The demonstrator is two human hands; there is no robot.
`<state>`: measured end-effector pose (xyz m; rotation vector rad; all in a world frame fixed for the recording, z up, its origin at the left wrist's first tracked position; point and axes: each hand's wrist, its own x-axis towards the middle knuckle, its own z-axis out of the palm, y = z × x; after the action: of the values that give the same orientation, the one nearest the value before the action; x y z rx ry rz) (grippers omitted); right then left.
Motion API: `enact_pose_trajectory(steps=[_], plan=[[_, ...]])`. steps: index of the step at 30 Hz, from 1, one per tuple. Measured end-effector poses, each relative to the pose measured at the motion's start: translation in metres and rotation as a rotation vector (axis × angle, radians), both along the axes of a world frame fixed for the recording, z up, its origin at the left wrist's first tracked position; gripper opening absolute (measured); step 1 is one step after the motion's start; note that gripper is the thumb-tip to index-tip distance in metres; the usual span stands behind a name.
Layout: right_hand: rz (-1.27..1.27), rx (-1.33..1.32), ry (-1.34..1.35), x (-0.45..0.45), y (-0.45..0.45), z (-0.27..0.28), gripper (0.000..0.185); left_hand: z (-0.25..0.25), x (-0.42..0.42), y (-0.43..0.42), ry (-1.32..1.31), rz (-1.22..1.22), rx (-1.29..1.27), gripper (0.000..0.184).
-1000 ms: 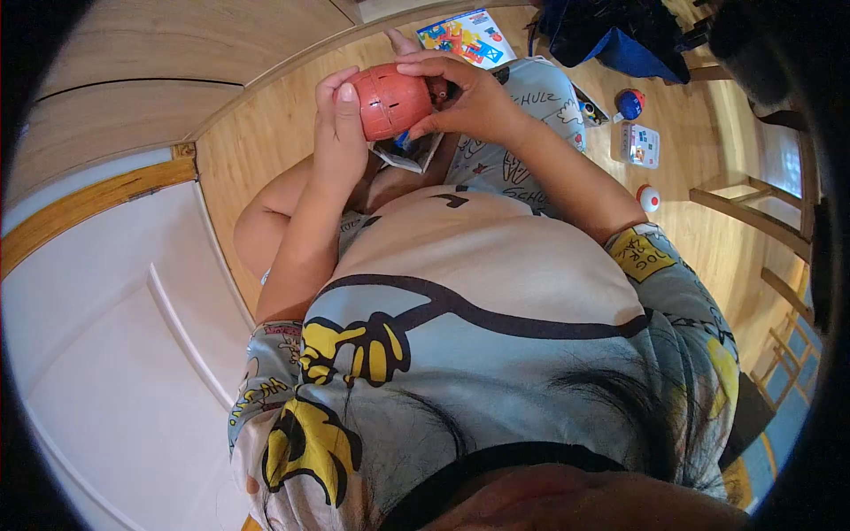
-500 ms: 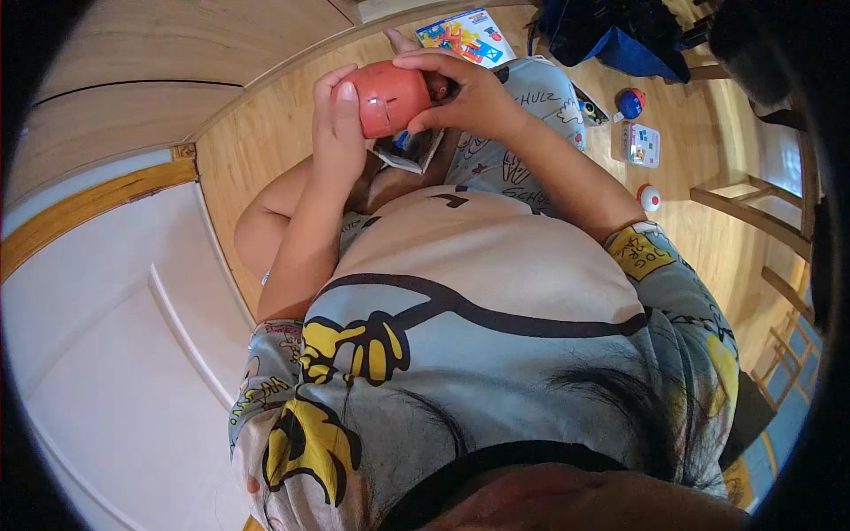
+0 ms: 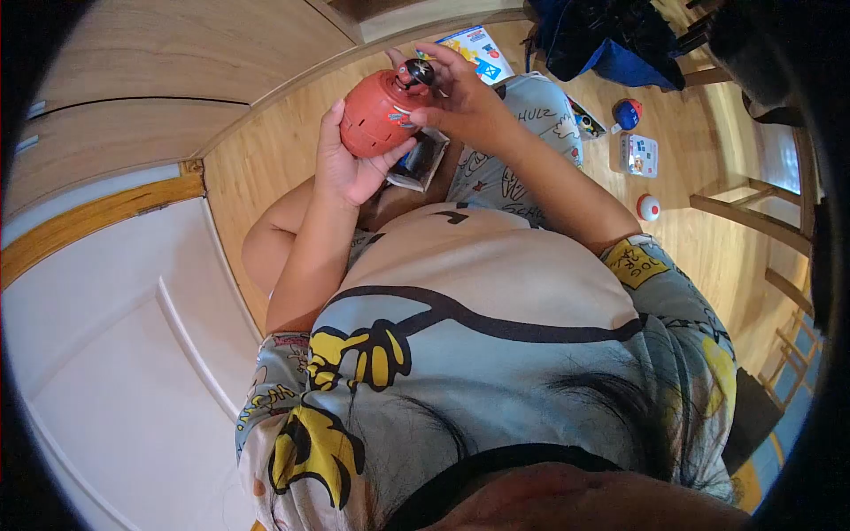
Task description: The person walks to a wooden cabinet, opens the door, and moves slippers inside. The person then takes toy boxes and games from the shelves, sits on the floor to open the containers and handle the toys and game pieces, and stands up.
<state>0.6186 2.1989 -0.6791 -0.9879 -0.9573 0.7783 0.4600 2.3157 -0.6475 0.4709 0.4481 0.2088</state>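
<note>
A red slotted toy barrel (image 3: 370, 115) is held up above my crossed legs, tilted with its top toward the upper right. A small figure with a black cap (image 3: 414, 74) sticks out of its top. My left hand (image 3: 352, 168) grips the barrel from the left and below. At the barrel's right side is my right hand (image 3: 456, 97), its thumb against the barrel near the figure and its fingers curved behind the cap. Below the barrel, an open box (image 3: 421, 163) with something blue inside lies by my legs, partly hidden.
A colourful printed box (image 3: 478, 51) lies on the floor ahead. To the right are a blue and red ball (image 3: 628, 114), a clear case (image 3: 639, 156) and a white and red round object (image 3: 649, 208). Wooden furniture legs (image 3: 748, 219) stand farther right; a white door (image 3: 133, 354) is at left.
The barrel has turned in my hands, so the capped figure now shows at its top. My right hand has loosened from around the barrel's end, and my left hand has shifted lower on it.
</note>
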Motion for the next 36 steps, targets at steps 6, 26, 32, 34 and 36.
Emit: enact_pose_trajectory(steps=[6,26,32,34,36], plan=[[0.009,-0.009,0.016,-0.002,-0.005,0.003,0.043,-0.002,-0.002,0.002,0.02,-0.001,-0.021,0.067],[-0.102,-0.05,-0.04,-0.002,-0.005,0.002,0.084,0.009,0.011,-0.014,0.179,0.019,0.154,0.059],[-0.032,-0.03,0.065,-0.001,0.005,-0.014,0.091,0.018,0.015,-0.018,0.271,0.07,0.232,0.057],[-0.02,-0.007,0.095,-0.003,0.006,-0.016,0.086,0.02,0.017,-0.02,0.291,0.095,0.253,0.056],[-0.024,0.004,0.043,-0.001,0.006,-0.015,0.084,0.023,0.018,-0.022,0.273,0.11,0.305,0.056]])
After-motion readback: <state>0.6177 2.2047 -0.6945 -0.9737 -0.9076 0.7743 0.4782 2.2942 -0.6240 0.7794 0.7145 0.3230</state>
